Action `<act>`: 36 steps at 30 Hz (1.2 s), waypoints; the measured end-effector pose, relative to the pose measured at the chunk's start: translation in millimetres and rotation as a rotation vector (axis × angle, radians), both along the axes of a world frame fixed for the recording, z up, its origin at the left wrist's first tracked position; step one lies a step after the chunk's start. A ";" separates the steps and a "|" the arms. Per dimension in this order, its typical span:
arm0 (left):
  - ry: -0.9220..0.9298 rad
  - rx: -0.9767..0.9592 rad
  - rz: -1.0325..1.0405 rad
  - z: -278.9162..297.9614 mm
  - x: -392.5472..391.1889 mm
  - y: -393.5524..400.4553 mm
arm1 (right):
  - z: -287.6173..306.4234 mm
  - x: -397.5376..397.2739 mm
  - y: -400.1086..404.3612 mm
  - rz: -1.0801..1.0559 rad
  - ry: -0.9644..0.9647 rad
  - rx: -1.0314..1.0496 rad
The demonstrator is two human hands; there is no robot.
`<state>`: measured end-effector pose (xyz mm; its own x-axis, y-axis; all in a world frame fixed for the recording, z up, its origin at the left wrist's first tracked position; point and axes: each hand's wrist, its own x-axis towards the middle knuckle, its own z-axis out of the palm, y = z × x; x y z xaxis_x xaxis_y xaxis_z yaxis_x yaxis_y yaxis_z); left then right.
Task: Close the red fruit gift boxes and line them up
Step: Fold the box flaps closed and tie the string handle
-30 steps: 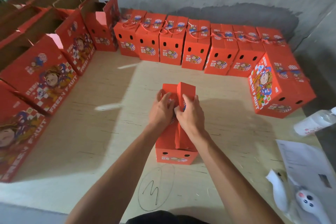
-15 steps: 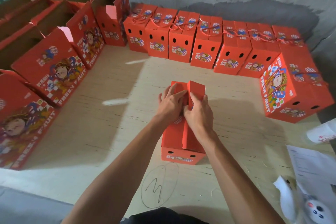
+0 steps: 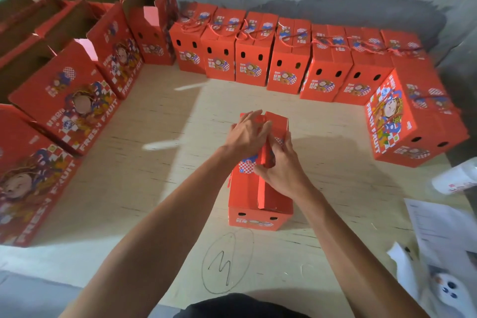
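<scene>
While both hands worked on it, the red box [image 3: 259, 196] sat dead center on the table [image 3: 160, 188], its top flaps not fully shut yet, one flap [image 3: 273, 137] standing up along the middle. Left hand [image 3: 247, 134] lay on the far end of the top, its fingers [image 3: 254, 117] mostly straight and spread, pressing down on the left flap. Right hand [image 3: 281, 168] had its fingers curled around the upright flap, pinching it. At 12 o'clock a row of closed boxes [image 3: 284, 59] lined the wall, rope handles on top. One more closed box [image 3: 413, 121] stood at 2 o'clock. From 9 to 11 o'clock, open boxes [image 3: 69, 100] waited with flaps up. At 6 o'clock a circled pencil scribble [image 3: 227, 261] marked the table. Papers [image 3: 444, 227] and a white bottle [image 3: 456, 178] lay at 4 o'clock.
</scene>
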<state>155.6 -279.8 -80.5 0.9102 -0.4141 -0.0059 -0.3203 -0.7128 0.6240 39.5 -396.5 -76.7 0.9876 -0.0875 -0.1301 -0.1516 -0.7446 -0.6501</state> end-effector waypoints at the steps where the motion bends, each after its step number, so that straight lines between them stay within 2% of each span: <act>1: -0.004 0.017 -0.004 0.7 -0.2 -2.4 | 0.3 -2.4 -1.9 0.018 0.048 0.005; 5: -0.016 0.060 -0.009 -5.5 -5.5 -10.5 | 3.8 -10.7 -3.3 0.052 0.159 -0.012; 12: 0.079 -0.034 0.119 -8.3 -0.7 -24.9 | 5.0 -31.9 12.9 -0.021 0.053 -0.106; 15: 0.144 -0.077 0.169 -6.8 5.4 -26.1 | 10.7 -29.5 18.4 -0.032 0.067 -0.163; 17: 0.123 -0.081 0.179 -10.3 3.4 -27.3 | 12.5 -29.7 20.7 -0.013 0.048 -0.224; 21: -0.013 0.045 0.163 -23.4 -11.1 -28.3 | 11.0 -39.9 23.0 0.017 -0.052 -0.291; 23: -0.019 0.083 0.184 -23.3 -12.2 -28.0 | 7.3 -45.3 21.6 0.015 -0.069 -0.254; 26: 0.054 0.118 0.200 -16.8 -12.3 -27.5 | 0.8 -52.3 15.8 0.049 0.020 -0.159; 29: 0.074 0.119 0.192 -10.0 -14.1 -26.9 | 0.1 -54.8 15.0 0.078 0.053 -0.155; 34: 0.026 0.082 0.232 -9.1 -9.6 -29.7 | -3.0 -66.6 23.8 0.062 -0.037 -0.411; 36: -0.007 0.059 0.292 -11.1 -9.2 -38.7 | -5.1 -72.1 25.9 0.030 -0.032 -0.447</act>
<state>146.5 -318.5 -91.6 0.9908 -0.1341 -0.0154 -0.1008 -0.8105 0.5770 -32.6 -370.6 -81.8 0.9935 -0.0991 -0.0555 -0.1104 -0.9572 -0.2675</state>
